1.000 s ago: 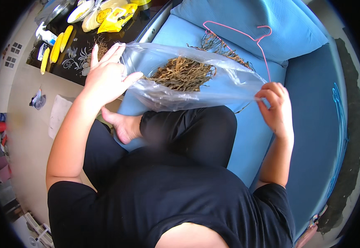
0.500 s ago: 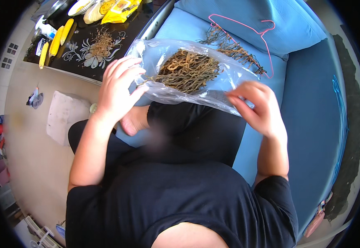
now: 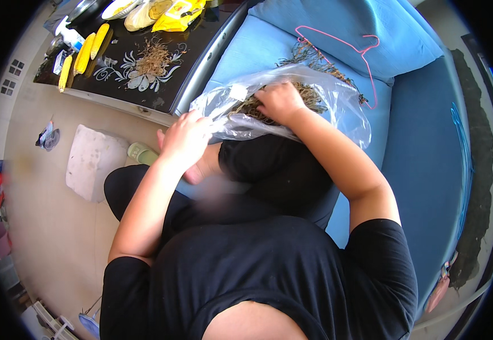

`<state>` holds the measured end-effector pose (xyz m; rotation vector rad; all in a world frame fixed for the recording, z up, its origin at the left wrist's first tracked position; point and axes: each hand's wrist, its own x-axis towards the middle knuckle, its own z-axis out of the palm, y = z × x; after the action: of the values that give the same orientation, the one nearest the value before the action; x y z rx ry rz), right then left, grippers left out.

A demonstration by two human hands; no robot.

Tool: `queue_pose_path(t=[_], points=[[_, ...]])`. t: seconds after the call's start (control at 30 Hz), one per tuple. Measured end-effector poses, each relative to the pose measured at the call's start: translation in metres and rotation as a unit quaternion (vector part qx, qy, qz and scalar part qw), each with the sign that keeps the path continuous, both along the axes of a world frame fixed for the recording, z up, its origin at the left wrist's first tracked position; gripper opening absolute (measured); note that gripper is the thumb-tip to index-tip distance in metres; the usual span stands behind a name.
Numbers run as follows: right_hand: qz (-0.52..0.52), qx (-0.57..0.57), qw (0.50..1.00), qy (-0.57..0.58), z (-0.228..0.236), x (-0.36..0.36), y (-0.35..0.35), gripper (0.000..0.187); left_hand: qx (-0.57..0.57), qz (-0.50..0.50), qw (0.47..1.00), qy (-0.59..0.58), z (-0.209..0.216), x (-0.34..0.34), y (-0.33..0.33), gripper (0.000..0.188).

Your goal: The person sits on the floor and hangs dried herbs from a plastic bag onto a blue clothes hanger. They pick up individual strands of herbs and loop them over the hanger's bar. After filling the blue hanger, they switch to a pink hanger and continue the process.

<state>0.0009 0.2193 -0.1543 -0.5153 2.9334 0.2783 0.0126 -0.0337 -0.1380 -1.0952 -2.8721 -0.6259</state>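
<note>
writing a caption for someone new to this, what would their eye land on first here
Likely the clear plastic bag at upper centre, with the right hand on the dried brown strands inside and the left hand at its left edge. Next, the bright yellow corn cobs on the black table at upper left, then the pink hanger on the blue sofa at upper right.

No readable words, signs, or numbers
</note>
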Motion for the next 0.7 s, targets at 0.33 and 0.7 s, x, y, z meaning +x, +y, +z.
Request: queue_pose_path(t=[0.33,0.7], points=[[0.105,-0.267,0.953,-0.096,0.02,0.016,0.009,0.05,0.261,-0.035,0.961,0.082,0.032,0.006,0.005,0.017],[-0.212,-0.127,0.954,-0.173,0.0,0.005,0.039,0.081,0.188,0.094,0.963,-0.168,0.0,0.028,0.024,0.061]])
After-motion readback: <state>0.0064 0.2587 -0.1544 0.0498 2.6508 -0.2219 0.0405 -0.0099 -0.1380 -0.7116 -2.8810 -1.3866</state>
